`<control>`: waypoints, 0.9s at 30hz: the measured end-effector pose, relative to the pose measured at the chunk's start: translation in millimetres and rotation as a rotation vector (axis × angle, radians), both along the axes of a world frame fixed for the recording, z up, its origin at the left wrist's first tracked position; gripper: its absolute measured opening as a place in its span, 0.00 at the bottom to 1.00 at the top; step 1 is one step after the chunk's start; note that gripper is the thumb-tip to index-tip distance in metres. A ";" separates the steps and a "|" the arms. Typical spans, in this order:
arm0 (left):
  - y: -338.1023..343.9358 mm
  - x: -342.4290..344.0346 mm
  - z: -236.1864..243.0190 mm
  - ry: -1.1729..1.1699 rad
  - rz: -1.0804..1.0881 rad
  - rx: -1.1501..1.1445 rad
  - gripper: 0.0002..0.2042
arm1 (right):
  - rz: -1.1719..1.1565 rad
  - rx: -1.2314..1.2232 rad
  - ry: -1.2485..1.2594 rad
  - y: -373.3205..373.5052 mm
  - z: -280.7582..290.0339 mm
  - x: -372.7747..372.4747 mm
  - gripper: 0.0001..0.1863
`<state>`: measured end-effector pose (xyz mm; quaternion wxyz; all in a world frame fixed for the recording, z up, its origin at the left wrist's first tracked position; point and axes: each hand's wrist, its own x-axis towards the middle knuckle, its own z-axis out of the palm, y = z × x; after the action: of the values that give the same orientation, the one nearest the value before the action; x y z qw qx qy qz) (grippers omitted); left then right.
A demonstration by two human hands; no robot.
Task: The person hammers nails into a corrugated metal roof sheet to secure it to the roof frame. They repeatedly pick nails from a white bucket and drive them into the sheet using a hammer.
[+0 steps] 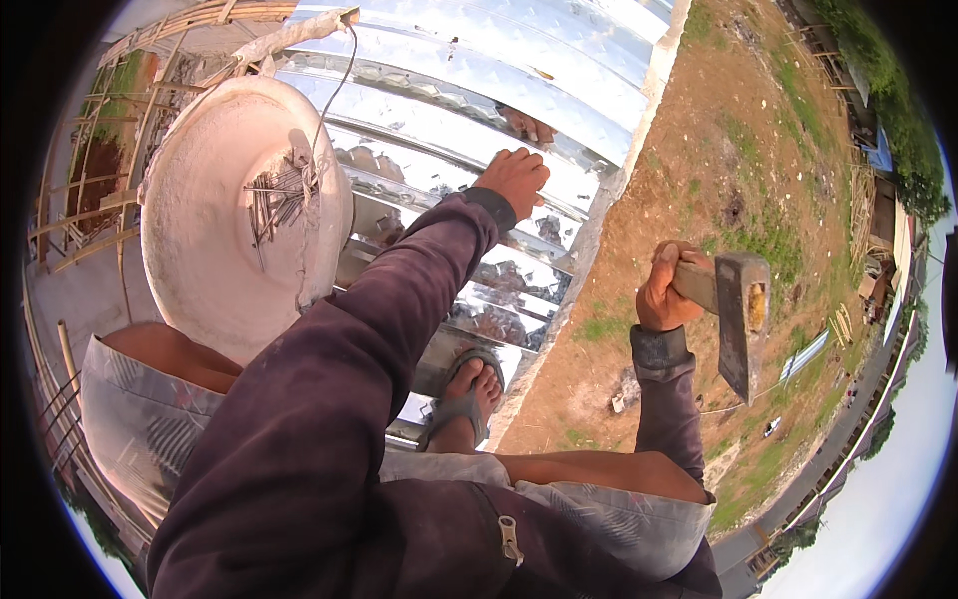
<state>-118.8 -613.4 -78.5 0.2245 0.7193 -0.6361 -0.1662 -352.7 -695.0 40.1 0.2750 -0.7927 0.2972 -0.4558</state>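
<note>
My right hand (666,287) grips the wooden handle of a hammer (743,324), raised over the slab edge at the right; its heavy grey steel head is long and blocky. Over the shiny ribbed metal sheets (479,75), my left hand (516,181) is held low with its fingers curled together. Whatever is between those fingers is hidden. To the left of my left arm stands a wide, pale, cement-coated bucket (210,210). Inside it lies a loose pile of steel nails (277,203).
A rough concrete edge (584,270) borders the sheets, with grassy brown ground (689,180) far below it. My sandalled foot (469,394) rests on the sheets near this edge. A cement-crusted pole (299,33) with a thin wire lies behind the bucket. Bamboo scaffolding (110,200) rises at the left.
</note>
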 end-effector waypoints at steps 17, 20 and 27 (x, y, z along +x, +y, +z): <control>2.8 6.7 0.1 -0.024 0.009 -0.040 0.13 | -0.071 0.206 0.988 -14.0 -49.8 -35.0 0.14; 3.4 5.4 -1.1 -0.021 0.015 -0.039 0.12 | -0.074 0.209 0.682 -5.1 -49.4 -29.4 0.13; -3.5 -2.6 5.1 -0.018 -0.003 0.118 0.13 | -0.097 0.247 1.008 -0.5 -66.7 -56.6 0.13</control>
<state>-121.3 -616.9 -73.4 0.1755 0.7317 -0.6285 -0.1972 -409.3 -695.5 -26.6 0.1675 -0.8608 0.4806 0.0088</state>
